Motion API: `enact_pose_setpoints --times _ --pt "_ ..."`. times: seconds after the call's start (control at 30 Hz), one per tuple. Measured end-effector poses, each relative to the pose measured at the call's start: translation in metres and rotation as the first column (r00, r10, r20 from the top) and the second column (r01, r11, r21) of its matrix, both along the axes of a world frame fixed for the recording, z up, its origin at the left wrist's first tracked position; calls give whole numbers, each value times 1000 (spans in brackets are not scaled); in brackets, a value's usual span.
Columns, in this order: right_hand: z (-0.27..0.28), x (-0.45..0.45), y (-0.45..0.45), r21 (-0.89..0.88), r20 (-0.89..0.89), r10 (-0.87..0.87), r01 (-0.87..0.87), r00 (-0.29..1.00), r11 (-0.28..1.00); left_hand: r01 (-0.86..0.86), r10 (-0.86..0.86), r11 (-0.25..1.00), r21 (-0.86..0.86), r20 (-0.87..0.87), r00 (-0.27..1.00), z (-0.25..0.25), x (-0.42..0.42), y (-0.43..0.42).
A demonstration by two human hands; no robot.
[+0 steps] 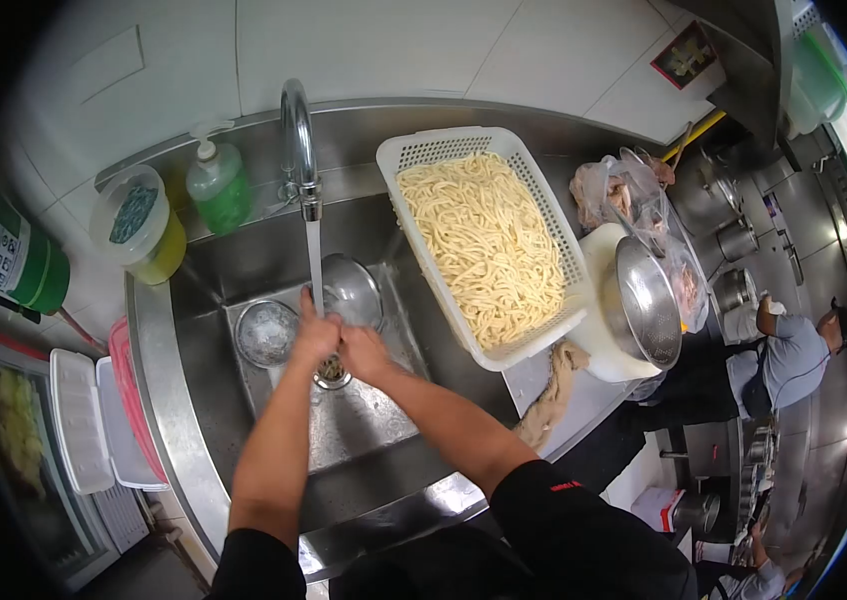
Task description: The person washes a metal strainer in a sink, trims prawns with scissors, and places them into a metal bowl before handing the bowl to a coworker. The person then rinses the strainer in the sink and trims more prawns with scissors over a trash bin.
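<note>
Both hands are close together over the steel sink (194,340), under water running from the tap (302,150). My left hand (316,335) is in the stream, its fingers curled and partly hidden. Touching it, my right hand (364,352) is closed too; what either one grips, if anything, is hidden. Just beyond the fingers is a round metal bowl (354,285); whether they hold its rim I cannot tell. A second round bowl (267,333) with water in it stands left of my left hand. Below the hands the drain (332,376) shows.
A white perforated basket (554,205) of noodles (484,245) rests across the sink's right side. Right of it are a metal strainer (649,300), a cloth (554,395) and plastic bags (624,195). Green soap (218,190) and a tub (139,225) stand left. A co-worker (794,355) is far right.
</note>
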State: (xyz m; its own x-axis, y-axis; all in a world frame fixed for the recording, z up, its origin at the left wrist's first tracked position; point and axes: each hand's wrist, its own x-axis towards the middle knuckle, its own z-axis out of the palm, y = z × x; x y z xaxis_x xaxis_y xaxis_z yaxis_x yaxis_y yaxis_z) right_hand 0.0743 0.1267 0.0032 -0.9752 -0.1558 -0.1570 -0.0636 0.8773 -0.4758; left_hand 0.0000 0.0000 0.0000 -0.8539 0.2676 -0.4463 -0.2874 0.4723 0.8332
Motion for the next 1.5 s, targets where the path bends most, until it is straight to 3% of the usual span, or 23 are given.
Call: enact_pose_setpoints --times 0.07,0.1,0.17,0.23,0.33,0.43,0.47,0.57,0.67,0.7,0.73,0.77,0.83,0.87,0.97,1.03,1.07,1.1,1.13,1.23,1.33,1.4,1.5 --pt "16 0 -47 -123 -34 -141 136 989 983 -9 6 999 -49 -74 997 0 9 -8" --pt "4 30 27 -43 -118 -39 34 992 998 -1 0 1000 -18 -66 998 -4 19 23" --pt "-18 36 27 -57 -209 90 -104 974 993 8 -6 998 -67 17 1000 25 11 -7" --pt "-20 16 19 55 -182 157 -149 971 987 -3 -54 976 -217 -260 964 0 7 -15" --pt "13 9 -21 -163 213 -165 201 963 966 -149 63 968 -203 -378 923 -13 30 8" --pt "-9 43 15 -95 -99 282 -291 954 952 154 -159 984 -94 -44 986 64 15 -22" --pt "-6 37 33 241 195 394 -434 898 868 244 -239 958 -149 50 970 79 14 -27" --pt "-29 15 45 681 -324 571 -233 754 694 400 -414 870 -288 14 910 63 15 -22" --pt "-6 18 1 209 -203 57 -13 977 978 245 -363 904 -350 -328 872 62 21 -7" --pt "-15 8 -16 -141 -128 -7 -11 992 990 173 -342 907 -385 -429 836 63 22 2" --pt "-30 -6 -34 -475 -35 -37 16 999 880 165 -378 871 -462 -419 825 68 22 7" --pt "-39 -11 -44 -750 69 -31 72 997 658 147 -360 876 -460 -418 834 67 18 4" --pt "5 5 -31 -277 133 115 -74 984 958 113 -319 881 -460 -401 859 62 2 -12" --pt "24 12 -20 -7 195 179 -181 964 983 117 -306 885 -450 -374 876 70 -5 -22" --pt "-20 6 19 596 -345 402 -132 848 792 132 -123 960 -247 49 991 69 -15 -47" --pt "12 -11 -2 366 115 320 -340 940 866 -94 96 995 -24 97 991 33 -5 -53" --pt "25 -11 -9 220 360 295 -388 885 895 -240 225 966 95 150 963 9 4 -49" --pt "28 -10 -13 156 296 242 -296 924 942 -385 342 900 203 215 915 -15 10 -44" --pt "28 -8 -16 83 236 178 -202 955 976 -396 338 901 174 289 896 -25 16 -39" --pt "21 -14 -20 -98 82 67 -59 994 993 -627 329 706 330 631 703 -23 50 -24" --pt "-6 -21 -13 -342 -10 -227 210 974 916 -740 429 559 373 634 643 -20 66 -16" --pt "-20 -25 -6 -435 -51 -462 396 886 809 -800 307 459 386 777 550 -27 70 -16" --pt "11 -10 1 -398 98 -524 516 846 759 -819 179 436 373 856 485 -54 56 -11"
